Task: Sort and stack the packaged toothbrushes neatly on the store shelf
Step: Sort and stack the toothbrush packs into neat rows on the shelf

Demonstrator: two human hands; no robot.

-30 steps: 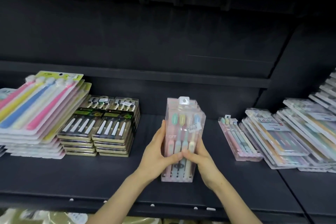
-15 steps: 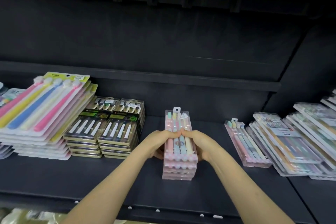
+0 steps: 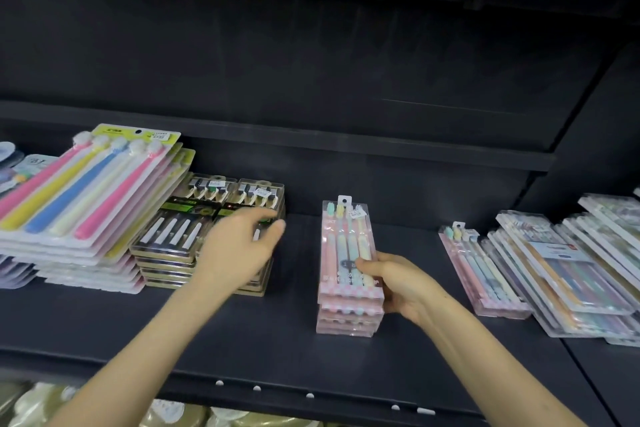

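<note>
Down in front: the dark shelf (image 3: 277, 340), with two bare arms stretched in over its edge.

A little further in, the right hand (image 3: 398, 282), thumb laid on top of the pink stack (image 3: 346, 246), fingers curled round its right side. Probably to keep the packs lined up and stop any sliding. Stack lying flat in the middle of the shelf, well apart from the piles on both sides, hang tab pointing to the back.

To the left, the left hand (image 3: 239, 250), blurry, fingers spread and loose, holding nothing, up over the black packs (image 3: 173, 236). Cannot tell if touching them. Maybe the next thing to tidy.

Just beside those, further left, the big packs (image 3: 79, 191) with long pink, yellow and blue brushes, piled on a slant.

Over on the right, one pink pack (image 3: 481, 274) lying alone. Same kind as the stack, so likely meant to go on top of it.

Past that, a messy pile (image 3: 571, 270) of clear packs, fanned out and leaning on each other, not yet sorted.

At the very back, only the dark wall (image 3: 311, 62).
</note>
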